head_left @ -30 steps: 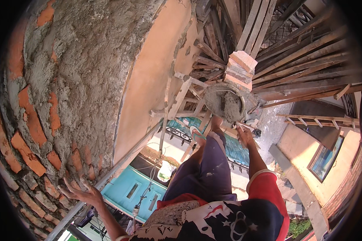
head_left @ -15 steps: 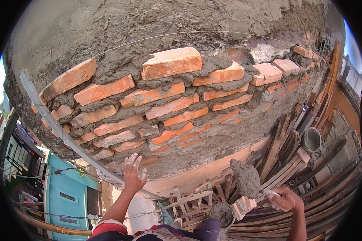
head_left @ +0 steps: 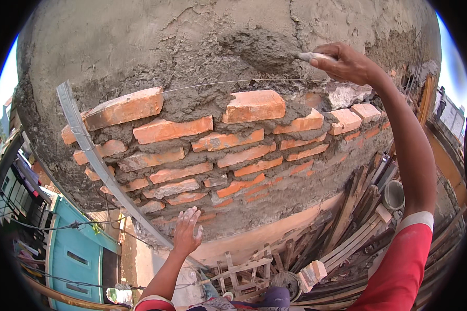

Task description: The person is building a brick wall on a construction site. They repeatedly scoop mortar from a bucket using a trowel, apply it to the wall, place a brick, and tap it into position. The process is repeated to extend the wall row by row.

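My right hand (head_left: 345,62) is closed around the pale handle of a trowel (head_left: 311,56), raised above the top course of bricks. Wet grey mortar (head_left: 262,51) covers the trowel's blade in front of the rough plastered wall. Below it lies a reddish brick (head_left: 254,108) in the top course, with a mortar-filled gap (head_left: 200,110) to its left. A thin string (head_left: 218,83) runs along that course. Fingers spread, my left hand (head_left: 187,230) is held empty near the lowest bricks; whether it touches the wall I cannot tell.
A long metal strip (head_left: 109,179) slants down the wall's left end. Below are a container of mortar (head_left: 286,282), a few stacked bricks (head_left: 312,274), timber planks (head_left: 342,223) and a grey bucket (head_left: 393,194). A teal gate (head_left: 78,249) and wires are at lower left.
My right hand has lifted the mortar-loaded trowel from low on the right up to above the top course. My left hand stays open near the lower bricks. The view has shifted.
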Available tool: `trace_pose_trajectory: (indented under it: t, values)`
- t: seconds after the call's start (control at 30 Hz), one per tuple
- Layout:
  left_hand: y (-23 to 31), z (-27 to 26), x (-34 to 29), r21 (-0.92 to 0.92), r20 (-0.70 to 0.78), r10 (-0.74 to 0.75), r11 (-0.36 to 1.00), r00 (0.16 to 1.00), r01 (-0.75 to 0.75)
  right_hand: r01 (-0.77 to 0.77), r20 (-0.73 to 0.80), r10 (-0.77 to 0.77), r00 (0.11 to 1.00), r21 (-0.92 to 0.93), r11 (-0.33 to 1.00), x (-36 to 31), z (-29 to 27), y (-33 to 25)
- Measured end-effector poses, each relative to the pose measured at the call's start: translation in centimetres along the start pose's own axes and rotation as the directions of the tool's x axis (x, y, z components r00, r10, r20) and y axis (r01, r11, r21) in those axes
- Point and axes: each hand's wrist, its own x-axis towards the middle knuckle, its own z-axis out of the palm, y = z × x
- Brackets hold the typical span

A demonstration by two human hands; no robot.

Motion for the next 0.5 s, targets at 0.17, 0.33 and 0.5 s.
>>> trace_pose_trajectory:
  t: [0.17, 0.33, 0.5]
  values:
    - [-0.3, 0.0, 0.0, 0.0, 0.005, 0.001, 1.0, 1.0, -0.001, 0.096, -0.185, -0.226, 0.956, -0.529, 0.843, 2.1, 5.1, -0.4]
    - [-1.0, 0.7, 0.1, -0.015, 0.012, 0.024, 1.0, 1.0, -0.024, -0.046, -0.374, -0.325, 0.868, -0.713, 0.699, -1.6, 5.8, 1.0]
    - [-0.5, 1.1, 1.3, -0.024, 0.039, 0.069, 0.997, 0.997, -0.068, -0.273, -0.685, 0.015, 0.728, -0.27, 0.924, -12.1, 7.8, 3.9]
